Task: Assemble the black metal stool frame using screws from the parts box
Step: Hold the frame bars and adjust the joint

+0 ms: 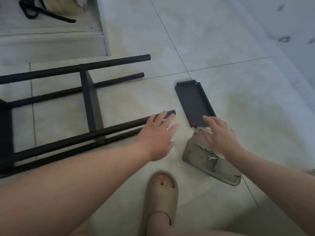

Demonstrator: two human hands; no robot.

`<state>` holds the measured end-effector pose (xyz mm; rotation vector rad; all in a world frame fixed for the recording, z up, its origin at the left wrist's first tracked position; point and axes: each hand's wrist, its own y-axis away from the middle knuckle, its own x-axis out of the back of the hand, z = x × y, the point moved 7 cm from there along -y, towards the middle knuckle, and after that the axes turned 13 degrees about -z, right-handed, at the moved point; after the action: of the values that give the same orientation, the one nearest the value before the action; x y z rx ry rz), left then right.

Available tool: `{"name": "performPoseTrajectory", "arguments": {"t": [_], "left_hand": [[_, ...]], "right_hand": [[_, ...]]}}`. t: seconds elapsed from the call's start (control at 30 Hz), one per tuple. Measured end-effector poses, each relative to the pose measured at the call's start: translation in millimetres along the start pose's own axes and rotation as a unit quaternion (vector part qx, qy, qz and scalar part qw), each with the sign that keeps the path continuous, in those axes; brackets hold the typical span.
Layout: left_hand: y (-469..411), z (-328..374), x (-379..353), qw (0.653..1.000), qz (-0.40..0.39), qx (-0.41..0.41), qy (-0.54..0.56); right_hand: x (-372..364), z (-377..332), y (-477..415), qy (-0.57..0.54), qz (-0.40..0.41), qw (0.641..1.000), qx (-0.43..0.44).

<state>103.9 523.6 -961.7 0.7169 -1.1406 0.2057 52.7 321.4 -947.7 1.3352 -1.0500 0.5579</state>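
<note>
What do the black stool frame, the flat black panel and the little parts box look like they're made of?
Stool frame: round tubes with a matte black coat, most likely painted metal. Panel: thin sheet with folded-up edges, same matte black, probably metal too. Parts box: dull grey-beige, soft rounded rim, perhaps cardboard or plastic; too blurred to tell.

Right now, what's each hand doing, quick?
Left hand: open, fingers over a stool frame leg.
Right hand: open above the parts box, holding nothing.

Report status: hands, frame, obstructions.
Left hand open at leg end of black metal stool frame, lying sideways. Right hand open above grey parts box, by loose flat black panel. Nothing blocking.
</note>
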Motion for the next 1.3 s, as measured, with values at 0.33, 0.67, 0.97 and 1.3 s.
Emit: {"name": "performPoseTrajectory", "arguments": {"t": [0.33,0.67,0.97,1.3], "left_hand": [[-50.1,95.7,-65.0,0.989,-0.080,-0.121,-0.028],[-56.1,106.7,-79.0,0.988,-0.014,-0.134,-0.078],[-60.0,105.9,-85.2,0.991,-0.005,-0.117,-0.071],[-46.2,68.4,-52.7,0.995,0.019,-0.101,-0.010]], "right_hand": [[-117.5,114.4,-2.4,-0.089,-0.134,0.979,-0.125],[-160.3,133.7,-31.2,-0.075,-0.126,0.981,-0.129],[-159.8,136.1,-59.3,-0.035,-0.128,0.981,-0.142],[-94.6,92.1,-5.4,-0.299,0.094,0.946,-0.079]]}}
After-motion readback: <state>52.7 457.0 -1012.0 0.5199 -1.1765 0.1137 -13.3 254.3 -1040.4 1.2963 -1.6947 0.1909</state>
